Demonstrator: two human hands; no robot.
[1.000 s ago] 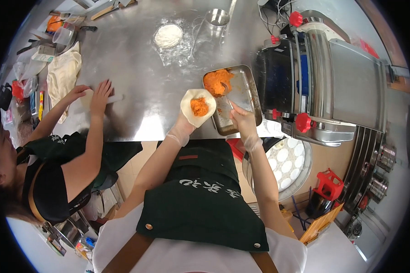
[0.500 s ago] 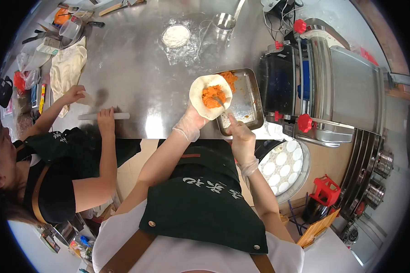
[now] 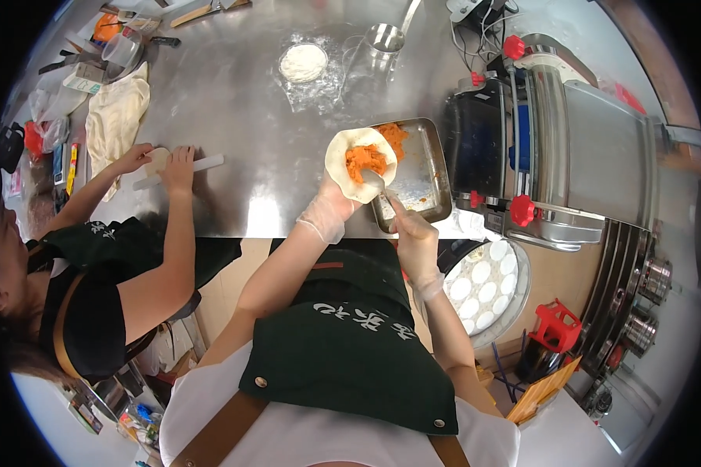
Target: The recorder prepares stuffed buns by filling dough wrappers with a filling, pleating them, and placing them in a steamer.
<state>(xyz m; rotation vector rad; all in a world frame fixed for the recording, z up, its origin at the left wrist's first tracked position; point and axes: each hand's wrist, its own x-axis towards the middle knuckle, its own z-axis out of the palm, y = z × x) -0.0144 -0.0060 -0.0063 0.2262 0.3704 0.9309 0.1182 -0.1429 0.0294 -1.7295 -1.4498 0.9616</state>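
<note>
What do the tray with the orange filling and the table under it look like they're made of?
Tray: bare metal, likely stainless steel or aluminium, by its dull grey sheen and thin raised rim. Table: brushed stainless steel by the look, grey with soft glare patches. The left hand holds the round dough wrapper just above the tray's edge.

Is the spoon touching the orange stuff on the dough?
Touching. The head view shows the spoon in the right hand pressing its bowl into the orange filling on the dough round.

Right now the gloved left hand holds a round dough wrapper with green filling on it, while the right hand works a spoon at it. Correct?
Not quite. In the head view the filling on the dough wrapper is orange, not green. The left hand does hold the wrapper, and the right hand holds the spoon at it.
</note>
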